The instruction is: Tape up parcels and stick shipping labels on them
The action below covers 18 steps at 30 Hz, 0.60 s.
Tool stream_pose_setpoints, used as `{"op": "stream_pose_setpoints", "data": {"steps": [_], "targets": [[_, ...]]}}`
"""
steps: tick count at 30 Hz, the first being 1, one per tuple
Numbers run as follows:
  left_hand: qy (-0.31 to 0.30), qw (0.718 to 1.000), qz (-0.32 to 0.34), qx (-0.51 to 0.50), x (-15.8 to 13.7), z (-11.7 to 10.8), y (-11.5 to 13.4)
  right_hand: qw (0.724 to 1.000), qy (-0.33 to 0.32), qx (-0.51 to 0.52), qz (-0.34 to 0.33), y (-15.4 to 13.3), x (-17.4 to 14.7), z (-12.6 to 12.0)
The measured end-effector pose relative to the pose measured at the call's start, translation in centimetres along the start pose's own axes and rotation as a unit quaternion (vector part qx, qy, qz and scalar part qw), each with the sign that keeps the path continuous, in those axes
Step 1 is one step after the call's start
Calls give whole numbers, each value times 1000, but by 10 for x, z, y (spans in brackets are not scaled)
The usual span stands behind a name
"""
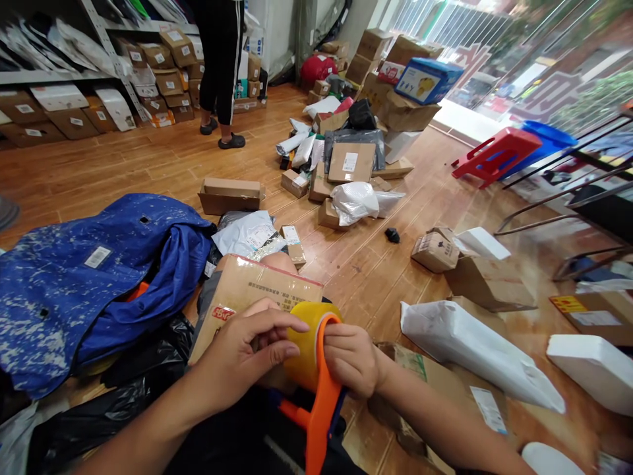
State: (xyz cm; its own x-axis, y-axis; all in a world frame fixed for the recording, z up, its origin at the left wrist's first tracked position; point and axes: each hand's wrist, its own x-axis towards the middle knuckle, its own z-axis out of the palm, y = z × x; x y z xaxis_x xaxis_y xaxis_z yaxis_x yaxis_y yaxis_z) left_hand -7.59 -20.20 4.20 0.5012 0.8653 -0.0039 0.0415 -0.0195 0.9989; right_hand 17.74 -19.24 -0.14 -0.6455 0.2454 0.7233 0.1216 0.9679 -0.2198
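My right hand [353, 359] is closed on an orange and blue tape dispenser [324, 402], its fingers reaching into the core of a wide yellow tape roll [302, 369]. At the roll's left side is my left hand [242, 349], with thumb and index finger apart and their tips against or just over the tape's surface. Behind both hands a brown cardboard box [267, 284] with red edging and printed characters rests by my knee. The dispenser's handle end points down over my dark clothing.
Left lies a blue sack [113, 264] beside black plastic bags [99, 409]. Parcels [351, 161] are piled ahead; a white wrapped package [475, 349] and flattened cardboard lie right. A person in black trousers [220, 59] stands near the shelves. A red stool [494, 155] lies tipped by the window.
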Motion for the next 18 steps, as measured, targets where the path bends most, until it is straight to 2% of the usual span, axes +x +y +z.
{"op": "stream_pose_setpoints", "data": {"steps": [18], "targets": [[31,996,77,32,7,3,-10,999,10,31,41,5,-24,5]]}}
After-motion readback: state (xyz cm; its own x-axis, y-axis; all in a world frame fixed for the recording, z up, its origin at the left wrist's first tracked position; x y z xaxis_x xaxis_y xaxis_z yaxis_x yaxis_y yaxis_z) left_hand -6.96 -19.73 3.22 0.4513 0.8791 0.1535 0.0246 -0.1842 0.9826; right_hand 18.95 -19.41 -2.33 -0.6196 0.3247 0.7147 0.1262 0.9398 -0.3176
